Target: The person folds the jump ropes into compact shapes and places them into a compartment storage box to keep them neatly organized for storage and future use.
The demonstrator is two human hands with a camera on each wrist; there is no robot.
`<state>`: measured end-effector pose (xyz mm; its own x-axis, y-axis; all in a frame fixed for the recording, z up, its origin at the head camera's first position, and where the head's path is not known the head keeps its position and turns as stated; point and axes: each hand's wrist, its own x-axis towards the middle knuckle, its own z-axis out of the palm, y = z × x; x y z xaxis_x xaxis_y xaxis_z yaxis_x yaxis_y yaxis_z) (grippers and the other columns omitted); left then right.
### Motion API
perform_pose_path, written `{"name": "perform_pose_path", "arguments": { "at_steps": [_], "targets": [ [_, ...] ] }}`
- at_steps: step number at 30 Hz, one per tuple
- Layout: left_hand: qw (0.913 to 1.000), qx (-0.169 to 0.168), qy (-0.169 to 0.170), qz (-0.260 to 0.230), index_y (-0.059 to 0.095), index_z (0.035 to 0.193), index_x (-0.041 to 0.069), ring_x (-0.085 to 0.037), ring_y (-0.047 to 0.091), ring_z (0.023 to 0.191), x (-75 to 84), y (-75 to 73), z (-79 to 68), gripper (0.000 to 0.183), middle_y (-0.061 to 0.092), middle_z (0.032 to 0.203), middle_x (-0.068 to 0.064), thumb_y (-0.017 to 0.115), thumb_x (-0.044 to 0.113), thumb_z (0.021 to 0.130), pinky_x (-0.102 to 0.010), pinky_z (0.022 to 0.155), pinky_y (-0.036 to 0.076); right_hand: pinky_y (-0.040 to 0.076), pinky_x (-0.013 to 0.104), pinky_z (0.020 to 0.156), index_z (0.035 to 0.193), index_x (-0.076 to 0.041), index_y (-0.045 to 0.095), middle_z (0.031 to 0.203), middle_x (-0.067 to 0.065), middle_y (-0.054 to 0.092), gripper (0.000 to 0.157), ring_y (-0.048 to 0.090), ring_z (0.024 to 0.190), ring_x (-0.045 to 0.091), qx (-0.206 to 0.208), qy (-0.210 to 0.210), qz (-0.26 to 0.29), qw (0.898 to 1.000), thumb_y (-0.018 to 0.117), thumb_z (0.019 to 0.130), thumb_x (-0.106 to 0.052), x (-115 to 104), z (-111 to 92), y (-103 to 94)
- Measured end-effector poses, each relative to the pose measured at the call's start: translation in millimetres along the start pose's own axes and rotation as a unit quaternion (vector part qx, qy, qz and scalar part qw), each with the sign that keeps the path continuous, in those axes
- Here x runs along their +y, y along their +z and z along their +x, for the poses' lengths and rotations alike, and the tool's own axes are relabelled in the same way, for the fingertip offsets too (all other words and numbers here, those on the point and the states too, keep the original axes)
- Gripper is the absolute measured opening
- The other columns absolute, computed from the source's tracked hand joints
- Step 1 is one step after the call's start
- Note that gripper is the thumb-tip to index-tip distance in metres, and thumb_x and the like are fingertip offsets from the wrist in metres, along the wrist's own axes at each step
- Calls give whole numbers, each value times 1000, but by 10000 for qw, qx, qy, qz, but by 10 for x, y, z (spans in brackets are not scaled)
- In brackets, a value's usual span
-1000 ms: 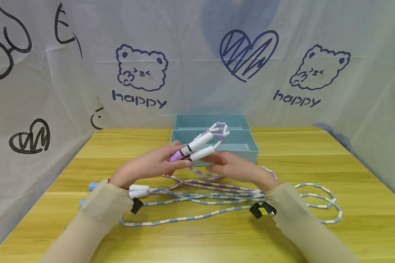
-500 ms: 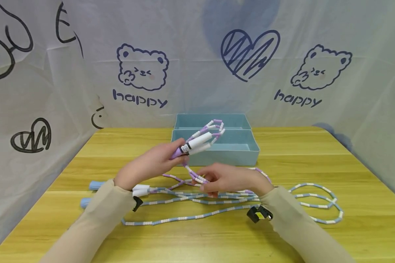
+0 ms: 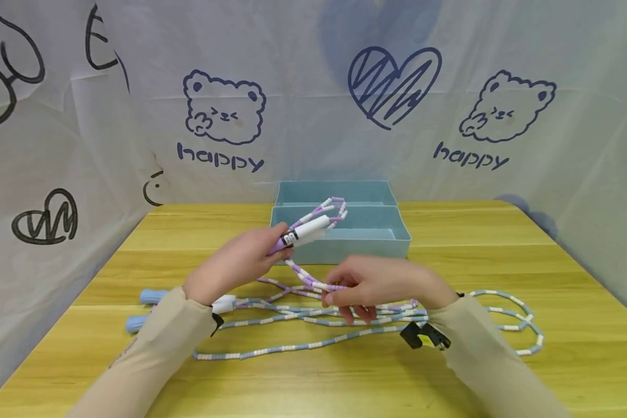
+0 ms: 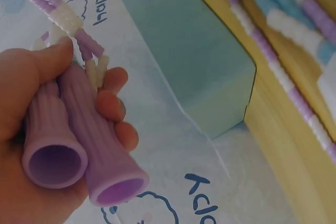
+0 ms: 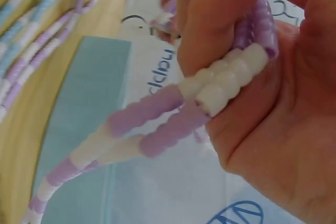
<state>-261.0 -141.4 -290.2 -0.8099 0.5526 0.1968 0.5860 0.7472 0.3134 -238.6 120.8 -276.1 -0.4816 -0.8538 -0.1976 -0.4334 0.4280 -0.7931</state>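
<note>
My left hand (image 3: 240,261) grips both handles of a purple-and-white beaded jump rope (image 4: 94,114), their white ends (image 3: 312,228) pointing up to the right in the head view. A folded loop of its beads (image 3: 337,203) rises beyond those ends. Lower and to the right, my right hand (image 3: 376,284) holds doubled strands of the same beaded rope (image 5: 157,108) between curled fingers and thumb. Strands run from one hand to the other. Beneath lies a blue-and-white beaded jump rope (image 3: 313,346), its blue handles (image 3: 154,296) partly hidden by my left sleeve.
A light blue open box (image 3: 355,251) stands at the back of the wooden table (image 3: 313,389), just beyond my hands. Looped blue-and-white beads (image 3: 522,305) spread to the right. A printed cloth (image 3: 303,116) hangs behind the table.
My right hand has come down from beside the handles, taken hold of the purple strands and drawn them right. The left hand, still gripping the handles, has shifted slightly left.
</note>
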Motion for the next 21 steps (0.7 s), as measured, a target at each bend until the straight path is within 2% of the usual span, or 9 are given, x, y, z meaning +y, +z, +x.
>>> {"name": "perform_pose_path", "arguments": {
  "at_steps": [3, 6, 11, 14, 18, 21],
  "targets": [
    [9997, -80, 194, 147, 55, 106, 15, -15, 54, 69, 4, 50, 14, 14, 62, 90, 1, 61, 25, 99, -32, 62, 46, 47, 31, 50, 94, -17, 68, 66, 4, 61, 18, 51, 49, 19, 250, -342, -104, 9990, 54, 102, -26, -65, -60, -37],
    [9989, -119, 343, 305, 55, 105, 17, -14, 54, 70, 39, 77, 15, 12, 60, 88, 4, 61, 25, 99, -31, 65, 47, 48, 33, 48, 97, -17, 66, 64, 2, 52, 17, 49, 49, 23, 625, -659, -60, 9958, 53, 103, -27, -99, -88, -72],
    [9975, -441, 530, 181, 52, 106, 19, -12, 53, 69, 125, 96, -1, 7, 56, 85, 5, 56, 20, 101, -29, 63, 47, 41, 29, 48, 107, -18, 67, 65, 2, 43, 18, 42, 51, 20, 1516, -978, -301, 9831, 50, 104, -24, -122, -89, -99],
    [9961, -612, 630, 4, 52, 123, 18, -11, 54, 77, 183, 87, -22, 22, 61, 100, 4, 53, 20, 102, -28, 70, 47, 35, 30, 52, 106, -19, 66, 67, 1, 42, 19, 38, 55, 15, 1976, -1052, -656, 9724, 49, 105, -26, -132, -68, -93],
    [9953, -716, 640, -82, 42, 146, 16, -12, 56, 90, 245, 61, -53, 46, 59, 127, 1, 53, 22, 102, -30, 79, 47, 36, 31, 58, 105, -17, 64, 70, 0, 41, 20, 39, 61, 15, 2267, -1085, -934, 9634, 47, 105, -28, -140, -30, -70],
    [9956, -747, 562, 23, 37, 151, 16, -12, 57, 92, 274, 53, -63, 55, 57, 135, -1, 55, 15, 99, -32, 82, 49, 36, 31, 59, 106, -15, 63, 71, 0, 41, 20, 40, 62, 15, 2461, -1164, -960, 9574, 46, 106, -25, -145, -12, -51]
  ]
}}
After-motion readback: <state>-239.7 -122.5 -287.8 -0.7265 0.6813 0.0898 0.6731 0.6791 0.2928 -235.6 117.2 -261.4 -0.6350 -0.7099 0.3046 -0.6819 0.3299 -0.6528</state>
